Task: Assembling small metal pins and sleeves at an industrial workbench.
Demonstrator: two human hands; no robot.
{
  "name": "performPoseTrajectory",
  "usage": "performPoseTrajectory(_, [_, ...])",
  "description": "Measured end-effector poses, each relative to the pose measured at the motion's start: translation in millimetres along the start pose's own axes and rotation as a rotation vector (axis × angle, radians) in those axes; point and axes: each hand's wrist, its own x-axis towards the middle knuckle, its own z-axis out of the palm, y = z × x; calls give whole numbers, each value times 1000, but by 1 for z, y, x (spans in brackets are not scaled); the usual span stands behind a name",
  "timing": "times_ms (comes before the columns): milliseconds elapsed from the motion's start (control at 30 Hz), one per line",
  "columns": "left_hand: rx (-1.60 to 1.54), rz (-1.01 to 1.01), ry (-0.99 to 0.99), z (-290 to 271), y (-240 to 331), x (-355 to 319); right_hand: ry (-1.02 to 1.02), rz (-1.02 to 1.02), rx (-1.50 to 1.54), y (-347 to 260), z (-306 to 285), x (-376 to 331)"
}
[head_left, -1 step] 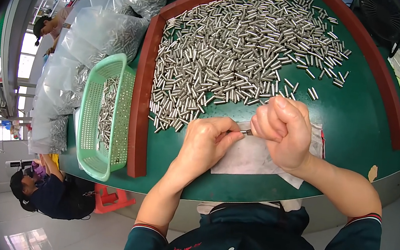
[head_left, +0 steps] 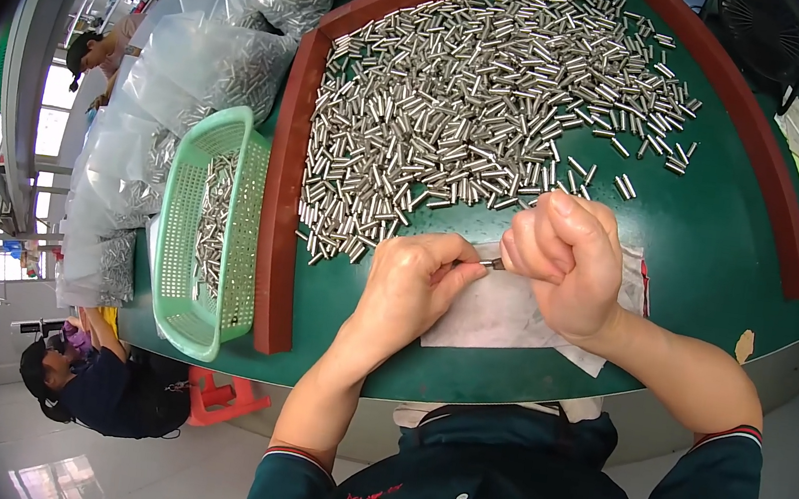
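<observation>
My left hand (head_left: pixel 412 287) pinches a small metal pin (head_left: pixel 490 264) between thumb and forefinger. The pin spans the short gap to my right hand (head_left: pixel 567 262), which is closed in a fist with the thumb on top. Whatever lies inside that fist is hidden by its fingers. Both hands are above a stained whitish cloth (head_left: pixel 481 323) on the green table (head_left: pixel 715 231). Beyond them spreads a large heap of short, shiny metal pins (head_left: pixel 460 96), a few lying loose near my right hand.
A dark red raised border (head_left: pixel 278 264) surrounds the heap on several sides. Left of it stands a light green basket (head_left: pixel 247 240) part filled with pins. Clear plastic bags of pins (head_left: pixel 211 73) line the far left. A black fan (head_left: pixel 760 40) is at the back right. Other people sit at left.
</observation>
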Motion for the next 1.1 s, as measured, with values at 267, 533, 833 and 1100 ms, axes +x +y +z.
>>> performPoseTrajectory(267, [-15,-17,6,2,-1,0,21,11,-4,2,1,1])
performPoseTrajectory(533, [-55,24,-13,0,-1,4,16,-19,-110,2,9,-5])
performPoseTrajectory(833, [-46,8,-10,3,1,4,-17,-68,-258,7,9,-6])
performPoseTrajectory(1100, [-53,-23,2,4,0,0,20,93,-13,-2,6,10])
